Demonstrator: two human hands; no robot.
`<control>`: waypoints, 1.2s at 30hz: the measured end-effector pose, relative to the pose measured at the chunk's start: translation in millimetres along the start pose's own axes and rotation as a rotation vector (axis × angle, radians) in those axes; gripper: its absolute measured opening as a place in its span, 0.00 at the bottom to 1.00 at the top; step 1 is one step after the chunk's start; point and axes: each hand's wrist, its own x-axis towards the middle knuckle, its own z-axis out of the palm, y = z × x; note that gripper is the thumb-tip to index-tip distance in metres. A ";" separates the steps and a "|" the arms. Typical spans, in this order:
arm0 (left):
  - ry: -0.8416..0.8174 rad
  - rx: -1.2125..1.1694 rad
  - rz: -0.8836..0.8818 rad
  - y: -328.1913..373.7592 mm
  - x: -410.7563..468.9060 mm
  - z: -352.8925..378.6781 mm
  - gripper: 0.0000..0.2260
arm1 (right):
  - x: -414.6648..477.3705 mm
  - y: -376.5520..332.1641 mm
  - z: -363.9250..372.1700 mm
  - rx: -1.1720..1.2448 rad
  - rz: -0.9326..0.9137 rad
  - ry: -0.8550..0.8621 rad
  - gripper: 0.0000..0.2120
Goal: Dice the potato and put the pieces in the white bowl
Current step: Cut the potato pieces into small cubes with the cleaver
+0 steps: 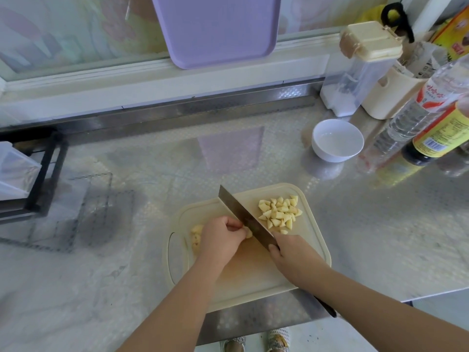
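Both bare forearms reach in from the near edge of the cutting board (pixel 313 240) and converge towards its middle. The left hand (pixel 223 238) sits knuckles-up over the board's left half, fingers curled under, their tips pinching a potato piece (pixel 249 234) down. The right hand (pixel 291 254) lies just right of it, nearer the board's right edge, fingers wrapped round the knife (pixel 243 215), one digit lying forward at the blade's heel

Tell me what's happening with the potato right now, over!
Left hand holds the potato down, right hand grips the knife mid-cut. Diced pieces piled on the cutting board; white bowl holds none yet. Nothing between board and bowl.
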 end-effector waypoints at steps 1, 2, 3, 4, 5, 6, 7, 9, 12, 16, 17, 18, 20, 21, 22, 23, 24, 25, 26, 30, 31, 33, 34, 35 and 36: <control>-0.006 0.020 0.025 -1.0 -2.6 -0.6 0.07 | -0.5 0.7 -0.2 0.020 0.007 0.005 0.10; -0.014 0.048 0.056 -2.9 -5.4 -1.1 0.08 | -1.1 1.4 -1.0 0.039 0.015 0.016 0.10; -0.021 0.077 0.089 -5.0 -8.1 -1.3 0.08 | -2.1 2.3 -2.2 0.055 0.022 0.032 0.09; -0.024 0.106 0.116 -7.2 -10.9 -1.3 0.08 | -3.3 3.8 -4.1 0.068 0.032 0.048 0.09; -0.022 0.131 0.135 -8.8 -13.6 -1.2 0.07 | -4.1 5.5 -6.2 0.079 0.040 0.057 0.09; -0.015 0.151 0.147 -10.1 -15.7 -0.6 0.07 | -5.2 6.9 -8.8 0.083 0.045 0.061 0.10; -0.005 0.167 0.155 -10.7 -17.7 0.1 0.06 | -6.4 8.0 -11.1 0.081 0.046 0.062 0.11; 0.025 0.199 0.174 -9.6 -20.8 2.4 0.07 | -9.9 8.7 -14.3 0.070 0.033 0.061 0.11; 0.058 0.203 0.208 -9.1 -22.9 6.8 0.07 | -16.8 5.1 -14.7 -0.003 -0.008 0.033 0.10; 0.071 0.162 0.210 -8.9 -26.2 9.4 0.05 | -22.6 2.1 -10.5 -0.053 -0.039 0.012 0.09; 0.075 0.152 0.205 -8.9 -26.4 9.6 0.05 | -23.1 2.1 -9.2 -0.052 -0.037 0.014 0.09; 0.078 0.151 0.201 -8.6 -26.4 9.8 0.04 | -23.3 2.1 -8.1 -0.049 -0.034 0.016 0.09; 0.083 0.165 0.192 -8.0 -26.7 9.5 0.03 | -23.8 1.8 -6.6 -0.043 -0.029 0.016 0.10; 0.086 0.172 0.189 -7.8 -26.4 9.4 0.03 | -23.9 1.6 -6.3 -0.046 -0.030 0.015 0.10; 0.088 0.178 0.188 -8.0 -26.2 9.3 0.03 | -24.0 1.5 -6.0 -0.052 -0.032 0.013 0.10; 0.089 0.181 0.188 -8.0 -26.1 9.2 0.03 | -23.9 1.6 -5.9 -0.058 -0.034 0.011 0.10; 0.090 0.183 0.186 -7.7 -26.1 9.1 0.03 | -23.7 1.9 -5.6 -0.061 -0.034 0.009 0.11; 0.089 0.184 0.186 -7.4 -25.8 8.9 0.03 | -23.4 2.1 -5.8 -0.064 -0.033 0.007 0.11; 0.087 0.186 0.187 -7.1 -25.3 9.0 0.03 | -22.9 2.9 -5.8 -0.066 -0.032 0.004 0.11; 0.082 0.203 0.194 -5.1 -24.0 8.3 0.03 | -17.7 4.5 -4.3 -0.073 -0.029 -0.007 0.12; 0.085 0.204 0.192 -4.9 -23.8 8.1 0.03 | -16.1 4.3 -3.1 -0.075 -0.025 -0.008 0.12; 0.087 0.202 0.195 -5.3 -23.6 8.2 0.03 | -13.5 2.9 0.4 -0.070 -0.016 -0.014 0.12; 0.086 0.200 0.199 -5.2 -23.8 8.4 0.03 | -12.8 2.3 2.8 -0.066 -0.010 -0.019 0.12; 0.084 0.197 0.202 -5.1 -24.0 8.4 0.03 | -12.5 1.7 4.9 -0.061 -0.006 -0.020 0.12; 0.083 0.194 0.204 -5.3 -24.1 8.0 0.03 | -12.3 1.4 6.8 -0.058 0.000 -0.018 0.12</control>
